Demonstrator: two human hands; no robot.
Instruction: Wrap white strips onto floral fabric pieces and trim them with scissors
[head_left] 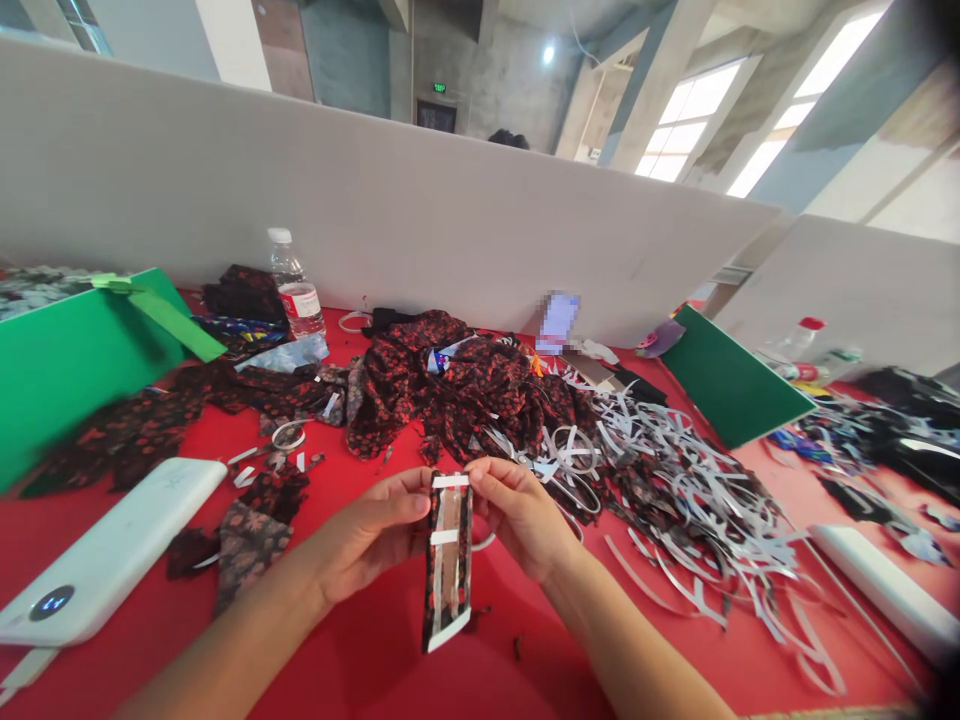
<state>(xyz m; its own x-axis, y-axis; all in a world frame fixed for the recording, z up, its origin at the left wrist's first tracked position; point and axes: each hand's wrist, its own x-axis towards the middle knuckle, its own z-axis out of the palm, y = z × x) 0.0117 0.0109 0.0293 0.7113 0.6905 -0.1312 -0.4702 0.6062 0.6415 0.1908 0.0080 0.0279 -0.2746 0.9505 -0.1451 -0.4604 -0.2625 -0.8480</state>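
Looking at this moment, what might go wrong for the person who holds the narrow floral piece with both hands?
The left hand and right hand hold the narrow floral piece near its top, so its unheld lower end might swing or twist. The tangled white strips reach close to the right hand and could catch on it. The bottle stands beside dark fabric; a pull on that might tip it, though its cap is on.

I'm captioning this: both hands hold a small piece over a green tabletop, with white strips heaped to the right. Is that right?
Not quite: the head view shows the tabletop is red. The rest stands: left hand and right hand hold the piece, with white strips heaped to the right.
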